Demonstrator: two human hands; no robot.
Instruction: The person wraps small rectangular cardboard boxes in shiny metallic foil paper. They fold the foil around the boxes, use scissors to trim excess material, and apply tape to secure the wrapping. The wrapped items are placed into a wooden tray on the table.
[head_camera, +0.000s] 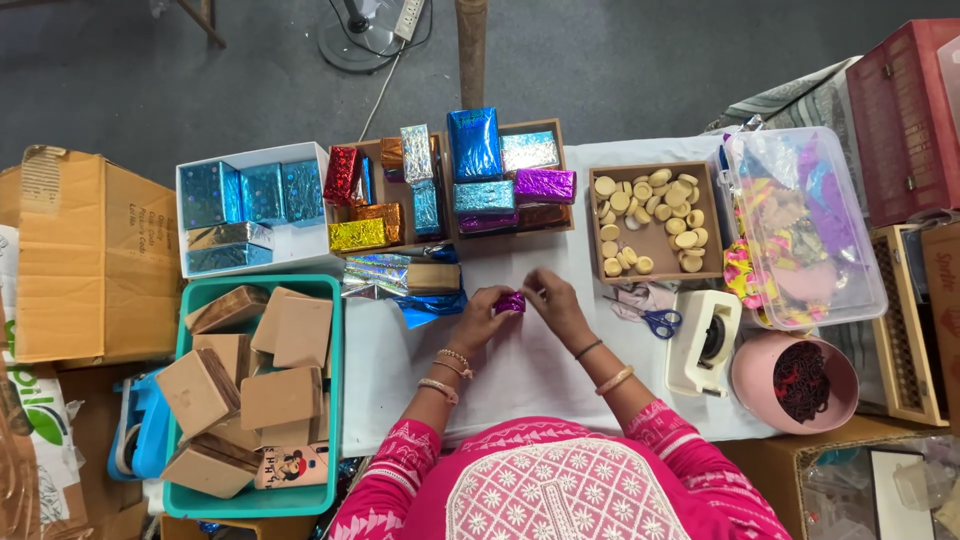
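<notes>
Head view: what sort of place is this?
Probably a small gift-wrapping or craft workstation. Both hands, left hand and right hand, hold a small purple foil-wrapped piece; foil-wrapped boxes fill trays, plain brown boxes wait in a teal bin, and a tape dispenser stands nearby.

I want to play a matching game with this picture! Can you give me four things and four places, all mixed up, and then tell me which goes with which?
Things:
1. Brown boxes
2. Round discs
3. Purple shiny thing
4. Scissors

Places:
A. between the two hands
B. in the teal bin on the left
C. on the white table beside the tape dispenser
D. in the shallow brown tray

Pairs: 1-B, 2-D, 3-A, 4-C. The left hand and right hand both hold the purple shiny thing.
</notes>
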